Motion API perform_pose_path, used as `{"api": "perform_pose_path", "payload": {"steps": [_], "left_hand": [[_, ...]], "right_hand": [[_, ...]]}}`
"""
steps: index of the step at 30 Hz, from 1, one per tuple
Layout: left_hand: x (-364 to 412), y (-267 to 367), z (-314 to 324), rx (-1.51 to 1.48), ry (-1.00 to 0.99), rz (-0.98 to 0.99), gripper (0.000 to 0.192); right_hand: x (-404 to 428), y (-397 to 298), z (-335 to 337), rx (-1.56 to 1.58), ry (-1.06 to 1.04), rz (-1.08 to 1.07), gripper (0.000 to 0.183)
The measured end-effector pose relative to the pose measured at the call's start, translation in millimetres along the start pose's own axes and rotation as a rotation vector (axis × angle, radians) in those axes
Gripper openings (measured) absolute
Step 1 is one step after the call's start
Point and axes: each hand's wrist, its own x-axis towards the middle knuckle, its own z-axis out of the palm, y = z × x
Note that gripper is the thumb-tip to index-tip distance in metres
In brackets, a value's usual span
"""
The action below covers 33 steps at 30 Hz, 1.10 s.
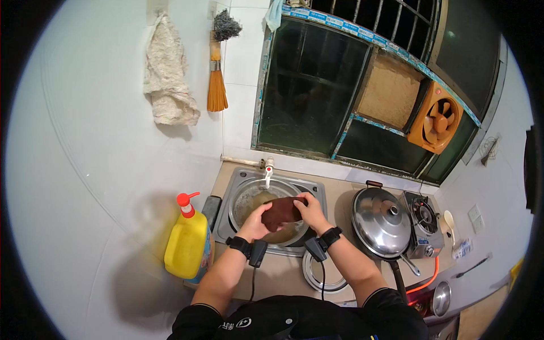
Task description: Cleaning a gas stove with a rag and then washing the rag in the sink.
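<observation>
Both my hands hold a dark reddish-brown cloth spread between them, above a round metal basin of cloudy, sudsy water. My left hand grips the cloth's left end, with the thumb on top. At the right end, my right hand pinches it between thumb and fingers. The basin sits in a stainless steel sink, below a white tap with a red dot. Whether the cloth's lower edge touches the water, I cannot tell.
A yellow pump bottle with a red top stands left of the sink. At the right are a lidded wok and a gas stove. A round metal lid lies by my right forearm. Cables hang from both wrist devices.
</observation>
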Motion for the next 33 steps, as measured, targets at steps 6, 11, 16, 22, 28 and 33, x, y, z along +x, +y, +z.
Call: {"api": "perform_pose_path", "payload": {"steps": [6,11,16,22,28,33], "left_hand": [[6,-5,-1,0.428,0.205,0.144,0.026],[19,-24,16,0.194,0.105,0.138,0.025],[35,-57,67,0.106,0.048,-0.032,0.026],[29,-125,173,0.038,-0.117,-0.238,0.027],[49,-224,223,0.197,-0.473,-0.272,0.026],[57,-337,296,0.443,-0.53,-0.348,0.028]], "right_hand": [[-15,8,-32,-0.035,0.101,-0.017,0.019],[-47,-11,-42,-0.012,0.191,0.031,0.021],[-86,-25,-73,0.187,0.136,0.134,0.023],[-135,-41,-140,0.282,0.252,0.176,0.035],[-214,-38,-248,-0.061,0.418,0.125,0.027],[-313,0,-372,-0.135,0.606,0.115,0.026]]}}
